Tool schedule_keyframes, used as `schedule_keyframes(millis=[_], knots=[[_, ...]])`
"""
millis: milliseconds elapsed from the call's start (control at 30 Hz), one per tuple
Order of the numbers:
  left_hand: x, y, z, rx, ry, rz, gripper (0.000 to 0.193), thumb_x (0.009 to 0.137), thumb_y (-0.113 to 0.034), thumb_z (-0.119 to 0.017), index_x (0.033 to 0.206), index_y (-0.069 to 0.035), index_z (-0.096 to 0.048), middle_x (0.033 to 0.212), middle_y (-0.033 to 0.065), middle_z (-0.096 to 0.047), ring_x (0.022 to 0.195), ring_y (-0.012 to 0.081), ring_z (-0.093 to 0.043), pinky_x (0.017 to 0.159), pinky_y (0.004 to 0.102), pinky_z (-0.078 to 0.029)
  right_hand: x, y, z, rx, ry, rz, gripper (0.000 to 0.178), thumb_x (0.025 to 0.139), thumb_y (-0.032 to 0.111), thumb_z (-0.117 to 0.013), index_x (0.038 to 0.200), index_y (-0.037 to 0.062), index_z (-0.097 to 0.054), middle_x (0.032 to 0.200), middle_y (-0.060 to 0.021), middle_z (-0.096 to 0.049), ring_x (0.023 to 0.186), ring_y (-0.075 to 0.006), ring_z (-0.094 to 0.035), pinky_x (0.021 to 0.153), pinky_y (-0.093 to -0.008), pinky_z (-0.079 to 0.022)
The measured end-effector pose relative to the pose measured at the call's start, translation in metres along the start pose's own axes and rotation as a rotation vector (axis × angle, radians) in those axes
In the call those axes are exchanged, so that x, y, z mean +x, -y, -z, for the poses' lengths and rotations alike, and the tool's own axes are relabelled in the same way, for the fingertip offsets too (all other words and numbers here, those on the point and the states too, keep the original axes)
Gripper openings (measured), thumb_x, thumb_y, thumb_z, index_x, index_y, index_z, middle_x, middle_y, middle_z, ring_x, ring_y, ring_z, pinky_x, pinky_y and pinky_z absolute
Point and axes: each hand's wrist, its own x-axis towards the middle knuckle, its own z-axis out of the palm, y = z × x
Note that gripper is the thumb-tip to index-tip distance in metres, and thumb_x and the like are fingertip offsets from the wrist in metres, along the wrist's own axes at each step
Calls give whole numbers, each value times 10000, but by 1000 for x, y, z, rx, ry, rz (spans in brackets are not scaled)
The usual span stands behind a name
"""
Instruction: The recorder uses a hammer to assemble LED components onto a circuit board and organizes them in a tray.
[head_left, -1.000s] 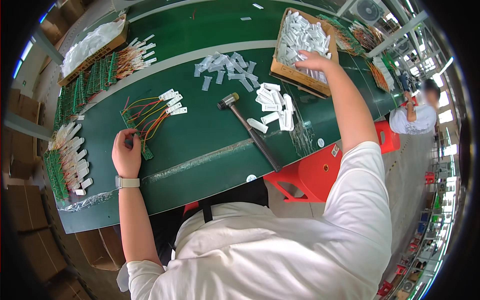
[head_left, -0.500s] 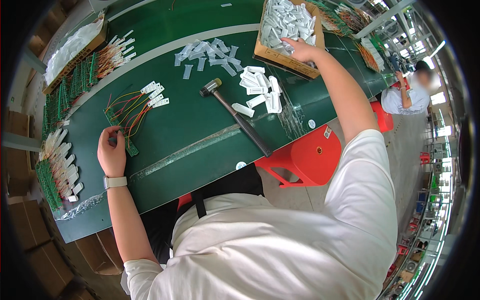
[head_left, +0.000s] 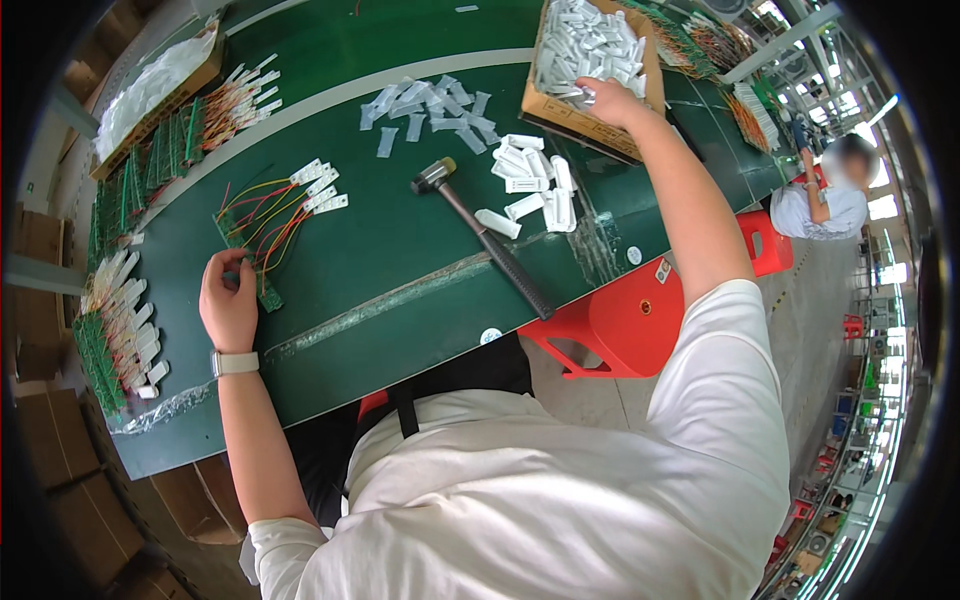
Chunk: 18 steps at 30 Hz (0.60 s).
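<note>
My left hand (head_left: 229,302) rests at the near left of the table, fingers curled on the lower end of a narrow green circuit board (head_left: 270,295). Red, yellow and orange wires (head_left: 275,228) run from the board to several small white connector pieces (head_left: 318,188). Far to the right, my right hand (head_left: 612,102) dips into a cardboard box (head_left: 590,128) heaped with small white plastic casings (head_left: 592,45). Its fingers bend inward among the casings; what they pinch, if anything, is hidden. More white casings (head_left: 530,180) lie loose just in front of the box.
A hammer (head_left: 490,240) lies mid-table, its handle toward the near edge. Behind it are clear plastic pieces (head_left: 428,107). Wired boards (head_left: 110,345) line the left side, beside a box of white bags (head_left: 155,90). A red stool (head_left: 625,320) stands by the table; another person (head_left: 820,195) sits at right.
My right hand stays in the box, its fingers now bent further down among the casings. My left hand keeps its place on the board. The whole view has shifted slightly.
</note>
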Motion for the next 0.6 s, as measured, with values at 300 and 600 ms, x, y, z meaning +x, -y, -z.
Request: schedule_keyframes(millis=[300,600], knots=[[-2,4,1,-24,3,28,127,957,-110,-683,1072,-62,-707,833,-11,-610,600,75,-464,566,262,-411,0,13,-8,73,-50,-27,681,812,355,-784,1450,401,-546,1407,-200,-545,1278,-408,-579,1048,-473,-490],[-4,8,3,-13,-2,24,113,960,-110,-679,1061,-67,-703,808,-20,-574,597,64,-454,562,255,-399,-27,45,11,85,-135,-147,604,778,336,-877,1324,360,-617,1412,-97,-533,1263,-351,-593,1003,-493,-548]])
